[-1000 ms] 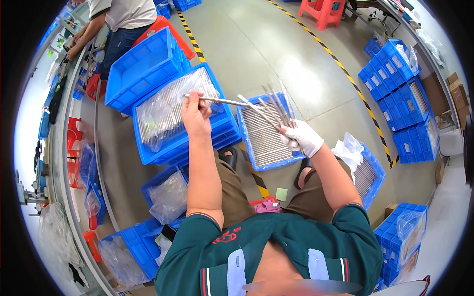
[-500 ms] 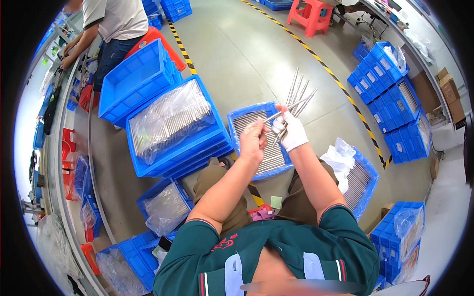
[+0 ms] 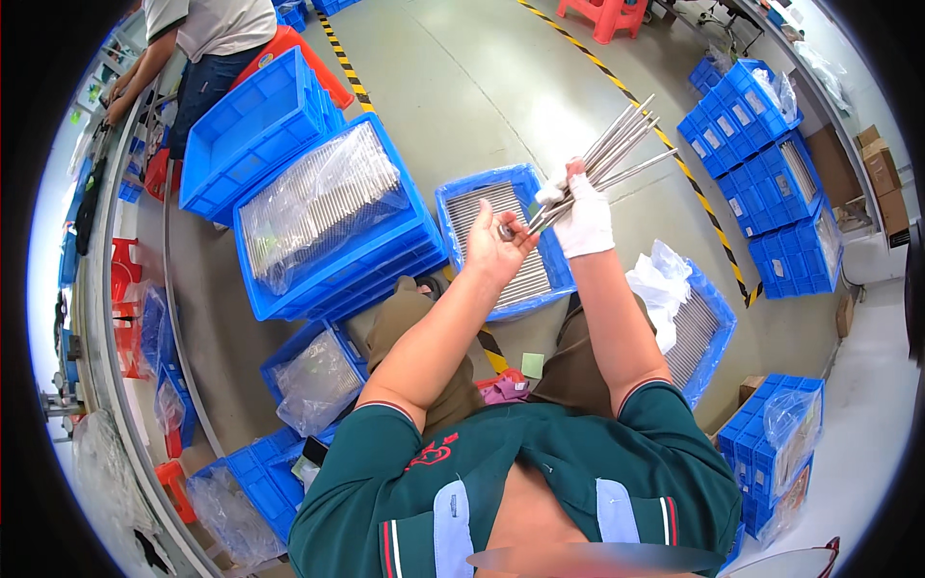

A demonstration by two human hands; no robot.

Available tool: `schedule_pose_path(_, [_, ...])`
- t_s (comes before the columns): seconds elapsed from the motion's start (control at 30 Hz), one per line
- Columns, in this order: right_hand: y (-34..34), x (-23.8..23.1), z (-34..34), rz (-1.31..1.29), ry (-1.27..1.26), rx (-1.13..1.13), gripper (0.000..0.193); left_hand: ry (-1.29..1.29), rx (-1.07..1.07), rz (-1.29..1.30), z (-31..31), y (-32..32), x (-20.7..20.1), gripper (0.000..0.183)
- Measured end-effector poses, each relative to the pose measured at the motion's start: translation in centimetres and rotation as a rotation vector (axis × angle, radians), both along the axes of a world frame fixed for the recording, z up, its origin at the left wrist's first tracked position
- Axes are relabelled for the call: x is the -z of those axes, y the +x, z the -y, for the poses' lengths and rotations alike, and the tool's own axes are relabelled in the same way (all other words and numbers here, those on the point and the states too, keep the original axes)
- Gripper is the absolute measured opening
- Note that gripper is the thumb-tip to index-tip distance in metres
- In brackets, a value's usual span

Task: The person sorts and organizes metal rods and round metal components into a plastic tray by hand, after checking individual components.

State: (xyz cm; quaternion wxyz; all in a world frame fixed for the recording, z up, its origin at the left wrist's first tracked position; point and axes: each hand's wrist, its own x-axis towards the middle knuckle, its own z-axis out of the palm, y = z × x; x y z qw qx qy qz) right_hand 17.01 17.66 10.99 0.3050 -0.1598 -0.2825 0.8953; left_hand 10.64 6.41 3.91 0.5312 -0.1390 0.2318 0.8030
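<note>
Several thin metal rods (image 3: 621,144) fan out from my right hand (image 3: 584,220), which wears a white glove with bare fingertips and is closed around them. Their far ends point up and right, above the floor. My left hand (image 3: 496,249) is bare, palm turned up and thumb apart from the fingers. Its fingertips are at the rods' lower ends; whether they touch cannot be made out. A small round metallic spot shows at its fingers, too small to name. Beneath both hands is a blue bin (image 3: 520,310) lined with plastic, holding rows of similar rods.
Stacked blue crates (image 3: 337,289) with plastic-covered rods stand left, an empty-looking crate (image 3: 255,116) behind them. Another rod bin (image 3: 718,323) with white plastic (image 3: 660,279) lies right. More crates (image 3: 771,183) line the right side. A person (image 3: 217,43) works at a bench, far left.
My right hand has raised and turned the rods, which now point further right. My left hand has let go of the rod it pinched and turned palm up. The view has shifted slightly.
</note>
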Motion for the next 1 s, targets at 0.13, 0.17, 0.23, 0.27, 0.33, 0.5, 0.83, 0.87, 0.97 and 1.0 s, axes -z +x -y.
schedule_pose_path(0.13, [0.3, 1.4, 3.2, 0.130, 0.347, -0.044, 0.019, 0.016, -0.086, 0.044, -1.4, 0.4, -2.9, 0.054])
schedule_pose_path(0.17, [0.1, 1.5, 4.8, 0.230, 0.476, -0.038, 0.020, 0.092, -0.138, 0.149, -1.2, -0.3, -2.4, 0.042])
schedule_pose_path(0.23, [0.0, 2.7, 6.5, 0.270, 0.547, -0.005, 0.020, 0.090, -0.192, 0.127, -0.8, -0.7, -1.1, 0.048])
schedule_pose_path(0.27, [0.0, 2.6, 6.9, 0.271, 0.515, -0.056, 0.015, 0.093, -0.194, 0.125, -0.8, -0.6, -1.2, 0.048])
schedule_pose_path(0.33, [0.1, 2.7, 6.5, 0.347, 0.550, -0.085, 0.014, -0.035, -0.213, 0.117, -0.9, -0.4, -1.6, 0.030])
schedule_pose_path(0.5, [0.3, 2.6, 4.4, 0.568, 0.645, -0.165, 0.015, -0.389, -0.022, -0.321, 0.5, -2.6, 0.4, 0.011])
schedule_pose_path(0.83, [4.1, -0.1, 2.4, 0.517, 0.632, -0.328, 0.025, -0.265, -0.188, -0.498, 5.6, -5.8, -5.1, 0.022])
schedule_pose_path(0.87, [4.3, -0.6, 2.5, 0.449, 0.542, -0.332, 0.026, -0.232, -0.185, -0.477, 5.9, -6.1, -4.9, 0.022])
schedule_pose_path(0.97, [4.4, -0.1, 1.8, 0.349, 0.432, -0.384, 0.029, -0.169, -0.132, -0.483, 6.5, -6.5, -4.6, 0.021])
schedule_pose_path(1.0, [4.2, 0.1, 1.7, 0.341, 0.347, -0.404, 0.030, -0.171, -0.129, -0.484, 6.4, -6.5, -4.6, 0.021])
